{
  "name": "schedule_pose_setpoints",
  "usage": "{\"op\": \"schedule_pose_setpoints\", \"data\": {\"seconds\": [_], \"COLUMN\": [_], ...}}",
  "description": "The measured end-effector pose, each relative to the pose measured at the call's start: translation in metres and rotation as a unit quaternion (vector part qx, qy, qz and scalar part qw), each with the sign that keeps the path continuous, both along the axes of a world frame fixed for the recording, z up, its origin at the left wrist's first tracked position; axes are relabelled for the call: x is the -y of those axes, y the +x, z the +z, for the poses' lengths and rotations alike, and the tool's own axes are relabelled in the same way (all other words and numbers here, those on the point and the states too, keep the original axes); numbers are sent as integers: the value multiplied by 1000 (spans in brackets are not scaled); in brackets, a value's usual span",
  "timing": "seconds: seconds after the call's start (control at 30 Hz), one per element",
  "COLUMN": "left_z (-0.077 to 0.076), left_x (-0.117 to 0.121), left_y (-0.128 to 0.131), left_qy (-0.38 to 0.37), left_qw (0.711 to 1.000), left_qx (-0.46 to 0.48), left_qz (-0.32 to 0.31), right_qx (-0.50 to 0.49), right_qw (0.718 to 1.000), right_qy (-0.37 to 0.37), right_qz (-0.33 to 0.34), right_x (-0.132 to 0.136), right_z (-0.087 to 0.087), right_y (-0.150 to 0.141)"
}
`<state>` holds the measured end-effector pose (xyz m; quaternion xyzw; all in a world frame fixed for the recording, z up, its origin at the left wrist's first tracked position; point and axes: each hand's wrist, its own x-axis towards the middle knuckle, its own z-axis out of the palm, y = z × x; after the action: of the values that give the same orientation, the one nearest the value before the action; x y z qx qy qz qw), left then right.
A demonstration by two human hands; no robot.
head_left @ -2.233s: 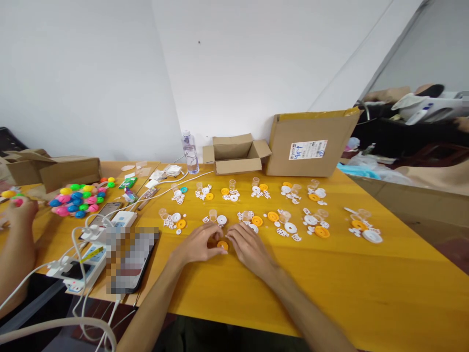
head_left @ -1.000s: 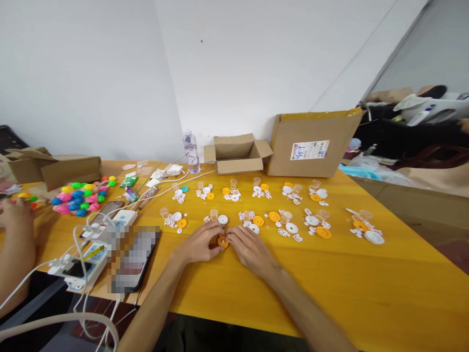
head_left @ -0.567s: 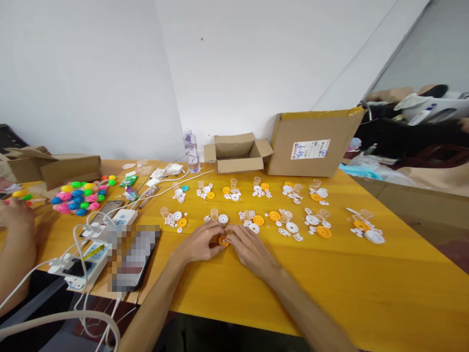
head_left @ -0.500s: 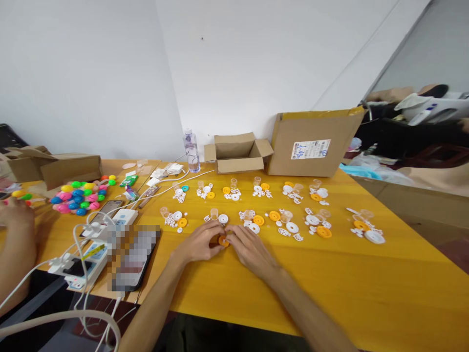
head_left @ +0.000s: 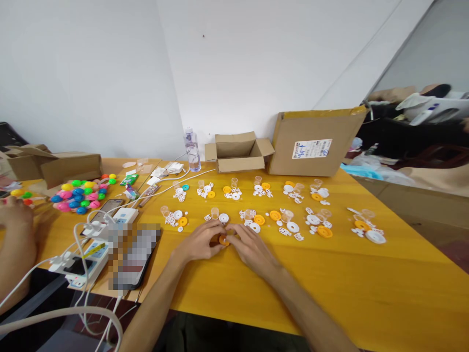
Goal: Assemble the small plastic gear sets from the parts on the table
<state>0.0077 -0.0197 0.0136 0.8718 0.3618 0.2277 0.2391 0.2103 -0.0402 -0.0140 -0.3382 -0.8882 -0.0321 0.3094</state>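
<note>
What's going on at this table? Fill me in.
A person's left hand holds a small orange disc, with the right hand close beside it; whether that one grips anything is hidden. Beyond, white discs and clear cups sit in small groups on the table. An open cardboard box stands behind them. At far left, another person's hand is near coloured balls.

Orange wheel [head_left: 223,240], one: held by left hand [head_left: 202,242]; right hand's [head_left: 251,244] fingertips at its edge, grip hidden. Plastic parts [head_left: 292,227]: clusters in two rows, on yellow table [head_left: 293,313]. Bottle [head_left: 192,152], upright. Open box [head_left: 240,164], beside labelled carton [head_left: 315,142]. Leftward: coloured balls [head_left: 76,195], phones [head_left: 144,249], power strip [head_left: 94,252], co-worker's hand [head_left: 12,211].
</note>
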Motion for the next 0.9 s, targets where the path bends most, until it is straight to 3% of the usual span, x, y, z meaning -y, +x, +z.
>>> {"op": "schedule_pose_setpoints", "data": {"seconds": [0.1,0.9], "left_z": [1,4], "left_x": [0,1], "left_y": [0,0], "left_qy": [-10,-4], "left_qw": [1000,999], "left_qx": [-17,-30], "left_qz": [-23,-14], "right_qx": [-6,-28], "right_qw": [1000,999], "right_qy": [-5,-13], "right_qz": [2,13], "right_x": [-1,-3], "right_z": [0,-3], "right_y": [1,1]}}
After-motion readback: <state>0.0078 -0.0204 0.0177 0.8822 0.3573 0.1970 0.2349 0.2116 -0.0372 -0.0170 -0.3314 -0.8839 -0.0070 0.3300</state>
